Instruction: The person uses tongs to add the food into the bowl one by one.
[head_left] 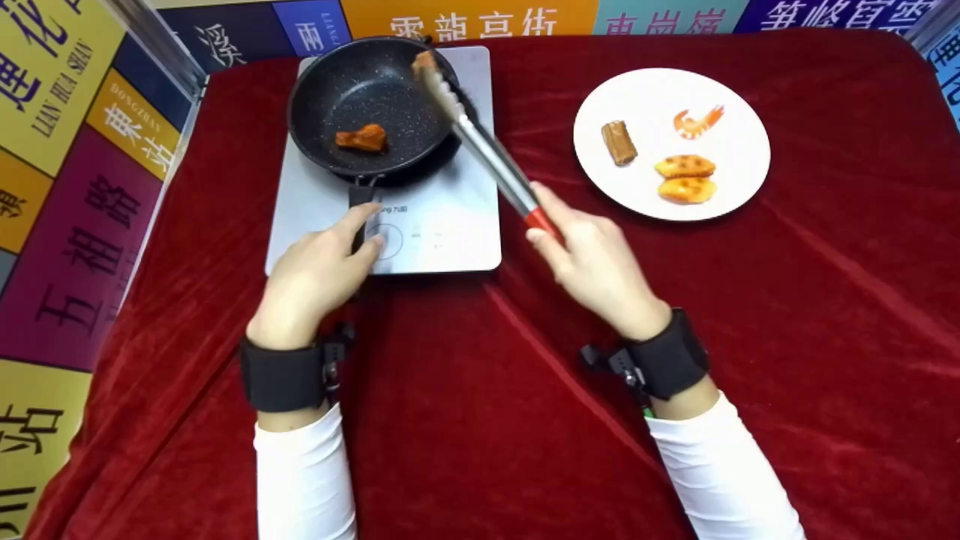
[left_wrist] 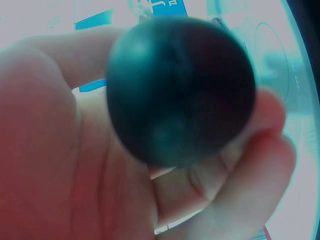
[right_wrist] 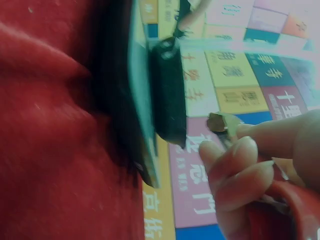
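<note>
My left hand [head_left: 311, 274] grips the black handle [left_wrist: 180, 95] of a frying pan [head_left: 375, 82], its fingers curled around it. A brown piece of food shaped like a small chicken drumstick [head_left: 361, 138] lies in the pan. In my right hand [head_left: 600, 262] are metal tongs [head_left: 495, 157] with red grips [right_wrist: 300, 200]. Their jaws are closed on a small brown piece of food [head_left: 424, 61] above the pan's right rim. That same brown piece [right_wrist: 216, 122] shows beyond my right fingers in the right wrist view.
The pan stands on a silver induction cooker [head_left: 450, 247]. To the right, a white plate [head_left: 592, 176] holds a brown roll [head_left: 619, 142], a shrimp [head_left: 699, 121] and two golden pieces [head_left: 685, 178]. A dark red cloth [head_left: 480, 420] covers the table. Colourful printed panels [head_left: 75, 247] border it.
</note>
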